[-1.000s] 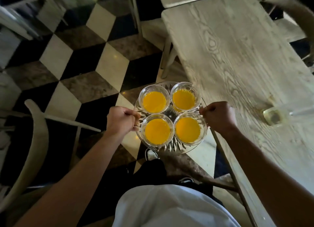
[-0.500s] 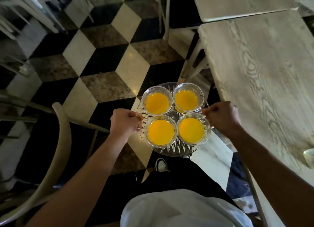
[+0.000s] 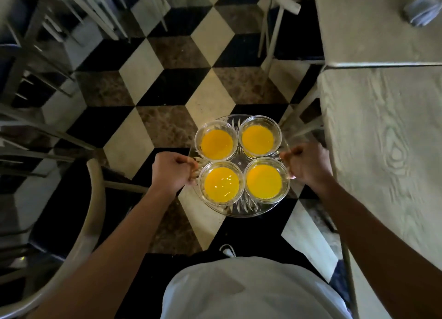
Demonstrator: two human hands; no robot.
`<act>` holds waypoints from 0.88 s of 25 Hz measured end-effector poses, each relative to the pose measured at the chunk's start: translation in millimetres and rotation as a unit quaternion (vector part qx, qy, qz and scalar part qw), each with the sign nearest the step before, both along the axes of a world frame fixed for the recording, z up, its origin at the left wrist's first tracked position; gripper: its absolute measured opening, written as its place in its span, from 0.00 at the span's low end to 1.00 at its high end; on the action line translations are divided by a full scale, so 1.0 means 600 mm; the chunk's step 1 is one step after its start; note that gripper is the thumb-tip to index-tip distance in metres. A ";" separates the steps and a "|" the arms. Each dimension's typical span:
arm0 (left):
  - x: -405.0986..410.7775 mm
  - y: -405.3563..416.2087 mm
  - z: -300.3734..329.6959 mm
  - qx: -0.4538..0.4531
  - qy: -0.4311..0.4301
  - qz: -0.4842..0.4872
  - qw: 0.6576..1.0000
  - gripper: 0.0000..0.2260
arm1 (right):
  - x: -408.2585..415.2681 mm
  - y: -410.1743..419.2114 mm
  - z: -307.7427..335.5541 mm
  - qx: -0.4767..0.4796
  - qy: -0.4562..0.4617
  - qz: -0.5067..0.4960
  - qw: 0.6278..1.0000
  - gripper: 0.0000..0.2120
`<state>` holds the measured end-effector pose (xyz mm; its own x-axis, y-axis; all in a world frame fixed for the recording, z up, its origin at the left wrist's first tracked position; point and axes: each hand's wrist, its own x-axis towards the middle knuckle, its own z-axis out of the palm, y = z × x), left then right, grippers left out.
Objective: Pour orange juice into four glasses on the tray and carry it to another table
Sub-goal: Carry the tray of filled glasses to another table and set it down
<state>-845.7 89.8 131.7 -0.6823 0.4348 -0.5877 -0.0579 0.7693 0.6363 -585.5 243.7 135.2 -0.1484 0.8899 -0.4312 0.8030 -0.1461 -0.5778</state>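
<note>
A round cut-glass tray [image 3: 241, 210] hangs in the air over the floor, held level in front of me. On it stand several clear glasses filled with orange juice, two at the far side [image 3: 216, 144] [image 3: 257, 140] and two at the near side [image 3: 221, 184] [image 3: 264, 181]. My left hand [image 3: 171, 171] grips the tray's left rim. My right hand [image 3: 307, 163] grips its right rim. Both fists are closed around the edge.
A pale wooden table [image 3: 387, 156] runs along the right, close to my right hand, and a second table [image 3: 373, 24] with a grey cloth [image 3: 422, 11] adjoins it beyond. A curved chair back [image 3: 95, 213] stands at my left. More chairs [image 3: 71, 12] crowd the far left on the checkered floor [image 3: 177, 84].
I have walked forward with the tray. The near table has slid toward me and a second table has come into view. My grip on both rims is unchanged.
</note>
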 end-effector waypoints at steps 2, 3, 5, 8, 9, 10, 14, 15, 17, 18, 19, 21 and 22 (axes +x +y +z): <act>-0.012 0.036 0.004 -0.003 0.004 0.016 1.000 0.10 | -0.020 0.040 0.006 0.006 0.004 0.012 1.000 0.07; -0.017 0.055 0.005 -0.004 0.006 0.027 1.000 0.11 | -0.027 0.059 0.005 0.004 0.013 0.009 1.000 0.07; -0.025 0.090 0.008 -0.002 0.008 0.045 0.999 0.11 | -0.038 0.095 0.002 -0.003 0.028 0.006 1.000 0.08; -0.039 0.138 0.008 0.009 0.018 0.035 0.999 0.13 | -0.054 0.146 0.003 0.001 0.025 0.023 0.999 0.11; -0.045 0.153 0.009 0.011 0.017 0.030 0.999 0.13 | -0.061 0.161 0.008 0.004 0.017 0.030 0.999 0.11; -0.052 0.168 0.010 0.013 0.014 0.027 0.999 0.13 | -0.068 0.176 0.012 0.007 0.012 0.032 0.999 0.12; -0.090 0.231 0.010 0.014 0.005 0.027 1.000 0.10 | -0.102 0.237 0.005 0.008 0.016 0.024 1.000 0.13; -0.102 0.249 0.009 0.015 0.005 0.028 0.999 0.09 | -0.114 0.253 0.002 0.006 0.016 0.023 1.000 0.11; -0.132 0.287 0.007 0.019 0.004 0.026 0.999 0.09 | -0.141 0.288 0.000 0.014 0.008 0.020 1.000 0.08; -0.148 0.306 0.005 0.022 0.002 0.022 1.000 0.08 | -0.156 0.305 0.000 0.019 0.002 0.020 1.000 0.08; -0.165 0.326 0.003 0.023 0.000 0.016 1.000 0.07 | -0.172 0.323 -0.001 0.022 -0.004 0.022 0.999 0.07; -0.203 0.367 -0.002 0.018 0.002 0.007 1.000 0.08 | -0.205 0.359 -0.001 0.028 -0.011 0.021 0.999 0.07; -0.219 0.386 -0.003 0.015 0.005 0.003 1.000 0.08 | -0.220 0.374 -0.001 0.028 -0.011 0.019 0.999 0.07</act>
